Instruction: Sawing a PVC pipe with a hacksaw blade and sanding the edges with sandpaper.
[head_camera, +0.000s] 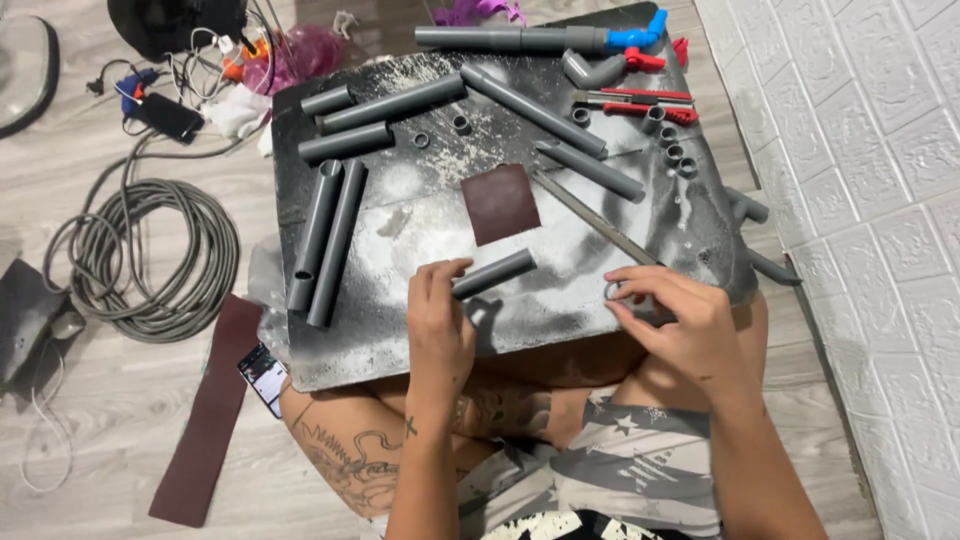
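A dark, dust-whitened board (400, 340) served as the work surface, resting across the seated person's lap above a pale wood-plank floor (130, 420), with a white embossed brick-pattern wall (880, 200) rising just beyond the board's right edge. The left hand (438, 325) sat near the board's front edge, its fingers curled and clamped around the near end of a short grey plastic pipe piece (497, 272), which lay tilted on the board. The right hand (675, 315) hovered at the board's front right corner, thumb and forefinger pinched together on a small grey plastic ring (611, 290). At the board's centre lay a square of dark maroon sandpaper (499, 203), and beside it a thin metal ruler (595, 218) ran diagonally. Two long grey pipes (325, 240) lay side by side along the board's left side, with several more grey pipe lengths (390, 105) spread across its far half, and a cluster of small cut grey rings (672, 145) sat toward its far right. A red-handled cutter (640, 102) rested at the board's far right edge, near a pipe assembly with a blue fitting (640, 35). On the floor left of the board were a coiled grey cable (150, 260), a long strip of maroon sandpaper (210, 410) and a smartphone (265, 378) with a lit screen.
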